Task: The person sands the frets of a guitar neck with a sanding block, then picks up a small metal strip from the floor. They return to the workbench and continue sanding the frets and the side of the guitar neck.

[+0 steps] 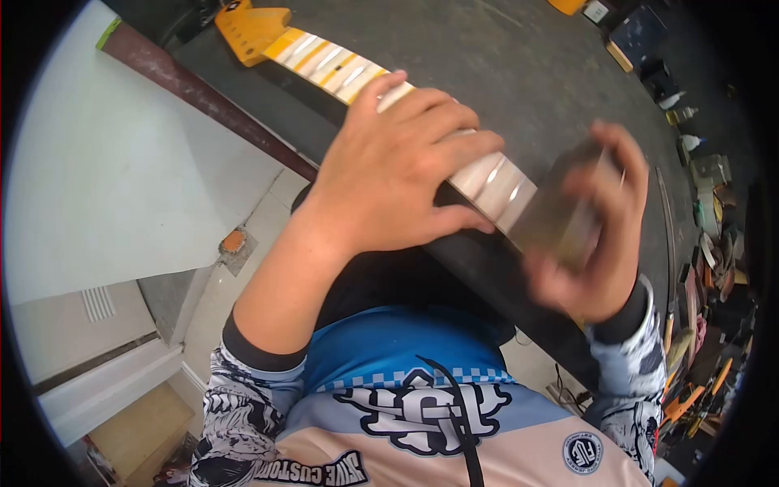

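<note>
While the left hand (402,154) holds a guitar neck (497,185), one bottle (681,116) looks yellowish.

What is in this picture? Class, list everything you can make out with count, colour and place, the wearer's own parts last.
Guitar neck: 1, pale fretboard with yellow-orange headstock, under the left hand
Blurred block: 1, brownish-grey, in the right hand; exact kind unclear
Work surface: 1, dark grey, beneath the neck
Long bar: 1, dark red, upper left
Panel: 1, white, far left
Small piece: 1, orange-brown, on the floor at left
Tools and bottles: several, mixed colours, along the right edge; too cluttered to count
Shirt: 1, blue and pale pink, bottom centre
Hands: 2, bare; left on the neck, right around the block, blurred
</note>
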